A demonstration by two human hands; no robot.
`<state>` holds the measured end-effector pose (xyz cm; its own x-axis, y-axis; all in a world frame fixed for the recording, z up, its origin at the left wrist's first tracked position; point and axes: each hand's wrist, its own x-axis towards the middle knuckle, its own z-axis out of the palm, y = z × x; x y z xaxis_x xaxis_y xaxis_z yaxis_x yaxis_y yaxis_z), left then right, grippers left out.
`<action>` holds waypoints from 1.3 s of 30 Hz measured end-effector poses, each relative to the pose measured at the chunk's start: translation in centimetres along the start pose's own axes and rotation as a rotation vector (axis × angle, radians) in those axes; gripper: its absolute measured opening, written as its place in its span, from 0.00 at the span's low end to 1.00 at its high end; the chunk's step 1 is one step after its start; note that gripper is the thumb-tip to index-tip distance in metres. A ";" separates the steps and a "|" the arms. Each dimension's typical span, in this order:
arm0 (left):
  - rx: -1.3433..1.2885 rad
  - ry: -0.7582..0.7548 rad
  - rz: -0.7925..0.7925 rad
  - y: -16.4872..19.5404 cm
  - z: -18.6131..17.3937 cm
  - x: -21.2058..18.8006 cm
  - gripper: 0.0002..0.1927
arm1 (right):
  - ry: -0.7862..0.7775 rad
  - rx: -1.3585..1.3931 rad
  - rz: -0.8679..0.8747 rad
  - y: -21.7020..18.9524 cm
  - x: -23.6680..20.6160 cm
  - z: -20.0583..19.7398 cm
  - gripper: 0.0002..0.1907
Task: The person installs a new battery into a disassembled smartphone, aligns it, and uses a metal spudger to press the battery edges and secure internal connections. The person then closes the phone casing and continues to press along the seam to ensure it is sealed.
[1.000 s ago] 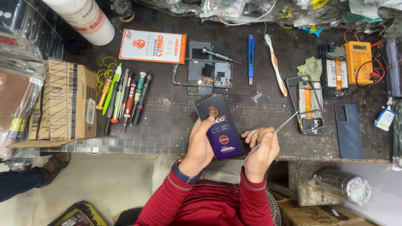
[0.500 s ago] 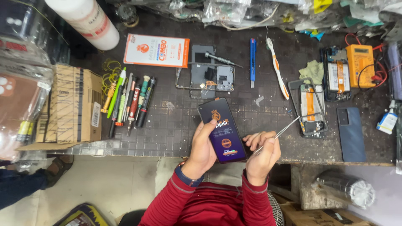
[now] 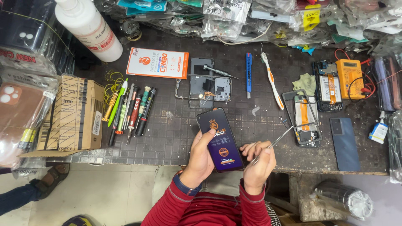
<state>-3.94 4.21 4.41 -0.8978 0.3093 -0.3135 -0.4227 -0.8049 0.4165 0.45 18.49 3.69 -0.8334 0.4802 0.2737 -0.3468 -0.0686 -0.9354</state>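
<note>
Dark, grid-patterned workbench [image 3: 176, 138] fills the view, cluttered from edge to edge. Nearest, the left hand [image 3: 201, 161] cups a dark smartphone [image 3: 220, 140], thumb laid across its lit screen, fingers wrapped behind it; the phone sits over the bench's near edge, tilted slightly left. Just beside it, the right hand [image 3: 260, 165] curls shut around thin metal tweezers [image 3: 274, 143], whose tips angle up and to the right, toward an opened phone frame [image 3: 303, 119] with an orange strip inside. Red sleeves show below both wrists.

Left of the phone, a row of screwdrivers and pens [image 3: 127, 111] lies side by side, next to a cardboard box [image 3: 71, 113]. Farther back, a stripped phone body [image 3: 209, 83] rests with a small screwdriver [image 3: 220, 72] across it, an orange-and-white packet [image 3: 158, 62] just to its left. Right of that sit a blue utility knife [image 3: 248, 71] and a white toothbrush [image 3: 271, 79]. Far right, a yellow multimeter [image 3: 349, 77] stands beside another open phone [image 3: 327, 86], with a dark blue back cover [image 3: 344, 143] nearer. At the back left, 1 white bottle [image 3: 90, 27]; plastic-bagged stock [image 3: 259, 16] lines the rear.
</note>
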 end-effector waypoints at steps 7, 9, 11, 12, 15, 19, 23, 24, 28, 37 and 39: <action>0.008 -0.048 -0.049 0.0 -0.9 0.0 0.13 | -0.033 -0.017 0.043 -0.2 -0.1 -0.1 0.13; 0.008 -0.087 -0.056 -0.1 -1.2 0.1 0.12 | -0.044 -0.004 0.122 -0.5 0.1 -0.3 0.12; 0.020 -0.075 -0.063 -0.3 -1.4 0.2 0.13 | -0.084 0.063 0.253 -1.2 0.3 -0.6 0.10; 0.027 -0.070 -0.065 -0.3 -1.5 0.2 0.13 | -0.104 0.099 0.317 -1.5 0.5 -0.6 0.09; 0.049 -0.103 -0.056 -0.5 -1.7 0.3 0.16 | -0.215 -0.026 0.349 -2.7 0.7 -0.4 0.07; 0.046 -0.096 -0.052 -0.8 -2.0 0.5 0.16 | -0.354 -0.172 0.485 -3.9 1.1 0.3 0.07; 0.045 -0.088 -0.038 -1.1 -2.3 0.6 0.16 | -0.411 -0.168 0.515 -4.5 1.7 0.8 0.05; 0.049 -0.093 -0.037 -1.1 -2.4 0.7 0.16 | -0.418 -0.165 0.511 -4.6 1.9 0.8 0.04; 0.032 -0.130 -0.040 -1.3 -2.7 0.8 0.15 | -0.448 -0.263 0.509 -4.8 2.6 0.9 0.05; 0.060 -0.107 -0.012 -1.6 -3.0 0.8 0.14 | -0.499 -0.363 0.542 -5.5 3.6 1.1 0.05; 0.073 -0.112 -0.011 -1.5 -2.9 0.8 0.15 | -0.512 -0.381 0.539 -5.7 3.9 1.1 0.05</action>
<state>-3.65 4.22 1.01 -0.8994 0.3759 -0.2231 -0.4370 -0.7632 0.4760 -1.31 19.83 10.32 -0.9679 0.0028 -0.2512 0.2480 0.1697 -0.9538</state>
